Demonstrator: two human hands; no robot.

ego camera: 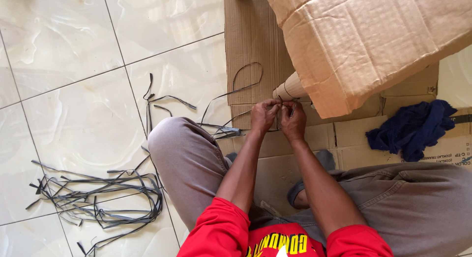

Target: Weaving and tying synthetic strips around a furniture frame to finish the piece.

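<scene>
My left hand (pixel 263 115) and my right hand (pixel 293 120) are close together, both pinching a thin dark strap (pixel 246 87) at the cardboard-wrapped leg (pixel 290 89) of a big object wrapped in brown cardboard (pixel 364 40). The strap loops back over the flattened cardboard (pixel 250 40) and trails left across my knee. Fingers of both hands are closed on the strap where it goes around the leg. I sit cross-legged in grey trousers and red sleeves.
A tangled pile of dark straps (pixel 98 198) lies on the white tiled floor (pixel 64 50) at the left. A few loose strap pieces (pixel 162 102) lie nearer. A dark blue cloth (pixel 413 129) rests on flattened cardboard at the right.
</scene>
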